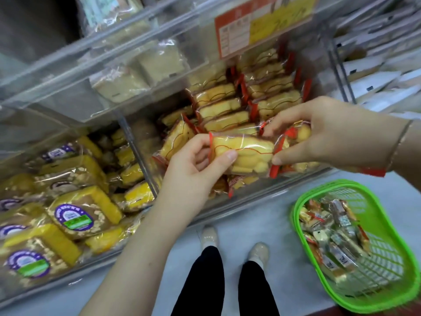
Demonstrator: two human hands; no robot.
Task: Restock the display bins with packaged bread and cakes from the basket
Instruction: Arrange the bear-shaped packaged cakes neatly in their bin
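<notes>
Where the left bin is filled with purple-labelled cakes, the left hand is raised over the middle bin's front edge, fingers curled around a wrapped cake. The packet's other end is pinched by the right hand. A green basket of packets is seen on the floor.

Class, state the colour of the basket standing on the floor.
Bright green basket, clearest in the head view.

Cake packs: shiny clear plastic wrap, crinkly. Bins: clear smooth plastic. Basket: green plastic mesh. Price tag: glossy paper.
</notes>
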